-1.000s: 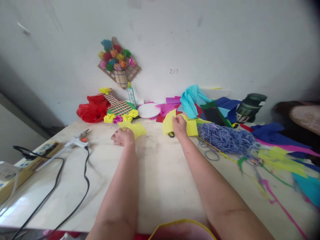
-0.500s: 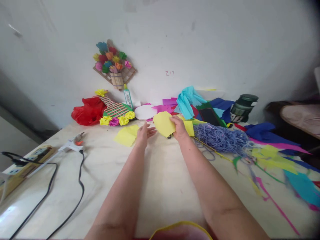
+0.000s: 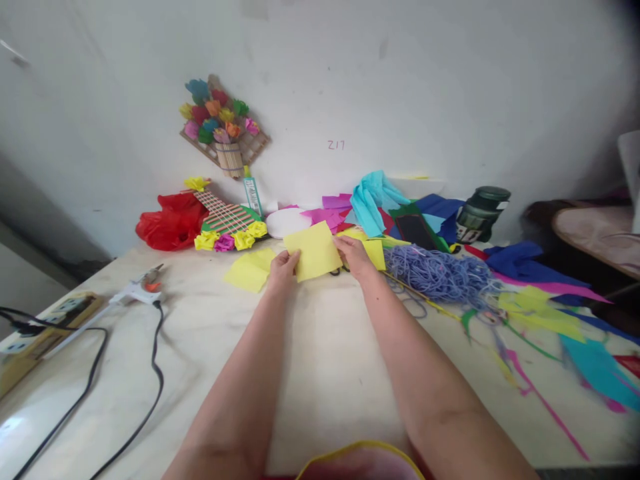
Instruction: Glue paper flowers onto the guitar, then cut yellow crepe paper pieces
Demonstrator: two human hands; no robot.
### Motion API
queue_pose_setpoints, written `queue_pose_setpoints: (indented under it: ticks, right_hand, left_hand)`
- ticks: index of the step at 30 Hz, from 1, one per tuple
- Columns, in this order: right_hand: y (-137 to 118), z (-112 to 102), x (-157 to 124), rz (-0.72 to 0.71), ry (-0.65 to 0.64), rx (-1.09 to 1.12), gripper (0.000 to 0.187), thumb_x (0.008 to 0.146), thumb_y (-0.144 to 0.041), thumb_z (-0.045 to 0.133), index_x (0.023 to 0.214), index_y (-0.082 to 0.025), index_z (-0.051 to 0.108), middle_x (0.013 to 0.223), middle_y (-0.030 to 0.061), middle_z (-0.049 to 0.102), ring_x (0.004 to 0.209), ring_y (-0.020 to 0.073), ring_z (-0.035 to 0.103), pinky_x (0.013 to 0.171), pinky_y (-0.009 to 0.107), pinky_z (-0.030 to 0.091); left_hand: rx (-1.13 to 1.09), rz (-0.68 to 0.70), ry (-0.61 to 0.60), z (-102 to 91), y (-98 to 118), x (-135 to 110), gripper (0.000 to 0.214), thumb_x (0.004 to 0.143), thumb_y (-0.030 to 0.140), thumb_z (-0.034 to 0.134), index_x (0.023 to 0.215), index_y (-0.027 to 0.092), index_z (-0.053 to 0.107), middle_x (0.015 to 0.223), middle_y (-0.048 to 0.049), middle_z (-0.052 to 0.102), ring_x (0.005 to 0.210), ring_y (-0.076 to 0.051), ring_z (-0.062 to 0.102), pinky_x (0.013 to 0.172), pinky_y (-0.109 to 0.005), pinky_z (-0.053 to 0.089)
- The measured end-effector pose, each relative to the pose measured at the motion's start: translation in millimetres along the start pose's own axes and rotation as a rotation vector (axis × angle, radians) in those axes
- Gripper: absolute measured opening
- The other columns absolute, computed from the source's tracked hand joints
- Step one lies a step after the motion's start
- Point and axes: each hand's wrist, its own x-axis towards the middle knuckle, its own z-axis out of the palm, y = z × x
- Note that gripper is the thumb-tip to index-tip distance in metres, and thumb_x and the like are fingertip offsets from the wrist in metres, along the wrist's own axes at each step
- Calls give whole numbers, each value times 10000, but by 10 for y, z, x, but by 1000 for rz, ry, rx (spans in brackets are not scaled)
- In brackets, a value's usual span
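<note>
A square sheet of yellow paper is held up between both hands over the far middle of the table. My left hand pinches its left lower edge. My right hand grips its right edge. A second yellow sheet lies flat on the table just left of my left hand. More yellow paper lies behind my right hand, with dark scissor handles partly hidden under the held sheet.
A pile of purple string lies right of my hands. Coloured paper scraps spread to the right. A glue gun with black cable and a power strip sit left. Paper-flower crafts and a red bag line the wall.
My left hand left the first yellow sheet on the table and moved right to take the left edge of the sheet that my right hand lifted.
</note>
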Motion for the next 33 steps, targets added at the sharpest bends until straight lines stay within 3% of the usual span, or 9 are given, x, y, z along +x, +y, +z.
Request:
queue_pose_setpoints:
  ticks: [8,13,17,22,28,33]
  right_hand:
    - [29,-20,1,26,-4,-58,334,573,-480,654,610,-167,541,475,-35,498,399,82,435,364,195,317]
    - [55,-51,25,126,-13,-6,436,647,-595,521,647,-159,544,490,0,518,403,93,440,365,207,305]
    - [104,-59,25,-1,-46,-121,335,581,-468,632,563,-172,475,472,-50,457,419,74,388,408,202,295]
    - [164,-82,45,-96,62,-315,302,592,-366,604,482,-185,388,429,-85,315,426,61,282,422,204,221]
    - [189,-122,61,-88,42,-317,329,593,-365,598,473,-197,341,427,-85,275,431,63,260,419,206,191]
    - [162,-103,32,-21,1,-228,348,547,-376,648,472,-189,364,420,-86,334,402,53,294,394,197,216]
  left_hand:
    - [97,-13,-17,3,11,2,369,583,459,674,756,140,608,644,-29,624,532,-117,546,508,-225,415]
    - [88,-25,-21,-12,3,9,384,568,473,676,733,134,599,639,-36,623,531,-126,550,504,-233,416]
    - [77,-52,-27,-4,5,7,391,552,467,690,732,132,596,638,-35,627,527,-128,553,515,-241,424]
    - [69,-67,-73,4,8,5,392,560,460,689,756,133,600,668,-43,639,554,-137,571,519,-240,434]
    - [50,-84,-57,-7,4,-1,396,572,501,670,728,144,601,691,-60,655,595,-160,601,528,-247,455]
    - [-20,-127,-88,2,12,-28,461,597,515,644,861,137,630,777,-90,671,686,-207,630,585,-292,478]
